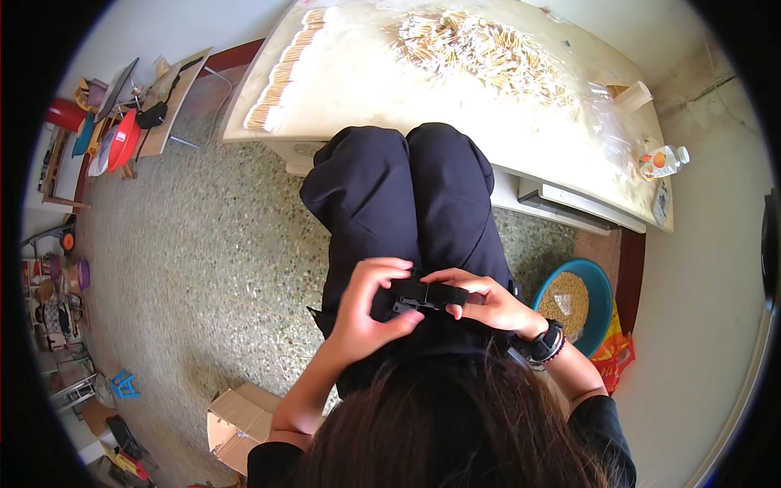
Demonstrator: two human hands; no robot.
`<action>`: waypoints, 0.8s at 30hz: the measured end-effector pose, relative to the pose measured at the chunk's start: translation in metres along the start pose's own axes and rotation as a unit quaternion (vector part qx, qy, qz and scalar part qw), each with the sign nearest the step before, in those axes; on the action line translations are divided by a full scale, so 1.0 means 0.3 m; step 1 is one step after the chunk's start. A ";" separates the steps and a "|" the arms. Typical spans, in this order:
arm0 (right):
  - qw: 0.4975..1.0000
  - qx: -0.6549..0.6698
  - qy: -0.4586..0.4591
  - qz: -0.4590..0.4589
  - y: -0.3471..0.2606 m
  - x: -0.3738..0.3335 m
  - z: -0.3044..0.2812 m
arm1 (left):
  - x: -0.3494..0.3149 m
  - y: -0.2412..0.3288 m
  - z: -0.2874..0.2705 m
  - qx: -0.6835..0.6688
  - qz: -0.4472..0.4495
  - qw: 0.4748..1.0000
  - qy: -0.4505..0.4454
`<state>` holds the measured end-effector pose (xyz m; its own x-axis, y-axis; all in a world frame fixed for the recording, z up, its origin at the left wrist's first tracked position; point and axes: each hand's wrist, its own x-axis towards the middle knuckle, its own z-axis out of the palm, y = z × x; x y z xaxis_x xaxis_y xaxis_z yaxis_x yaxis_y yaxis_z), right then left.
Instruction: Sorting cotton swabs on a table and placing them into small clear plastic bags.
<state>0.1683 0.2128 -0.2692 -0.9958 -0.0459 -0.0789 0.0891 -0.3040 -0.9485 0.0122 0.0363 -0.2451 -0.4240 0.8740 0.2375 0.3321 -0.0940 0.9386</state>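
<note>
Above my lap, both hands are closed around a small black strap-like item [425,294] with a clip or buckle part at its middle; its exact kind is hard to make out. My left hand [366,313] grips its left end, fingers curled over the top and thumb underneath. On the other side my right hand [486,302] pinches the right end between thumb and fingers. A dark wristwatch [547,342] and a beaded bracelet are on my right wrist. Beneath the hands lie my black trousers [370,191].
Ahead stands a pale table [358,106] bearing a heap of cotton swabs [480,53] and a long row of swabs [285,73]. A plastic bottle [661,162] is at its right. A blue basin of yellow grains [598,285] sits right; a cardboard box [240,419] lies lower left.
</note>
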 end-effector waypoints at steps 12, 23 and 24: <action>0.992 0.013 0.100 0.079 -0.006 0.024 0.013 | 0.042 -0.023 -0.011 0.107 -0.029 0.988 -0.108; 0.970 -0.200 0.141 -0.012 0.007 0.054 0.069 | 0.018 -0.029 -0.019 0.113 -0.059 0.988 -0.086; 0.946 -0.296 0.130 -0.029 -0.003 0.059 0.073 | 0.019 -0.030 -0.021 0.113 -0.059 0.988 -0.086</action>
<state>0.1512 0.1914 -0.2630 -0.9767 0.2135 -0.0217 0.0846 0.2898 -0.9533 0.0015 0.0392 -0.2507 -0.3277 0.9426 0.0648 0.4763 0.1055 0.8729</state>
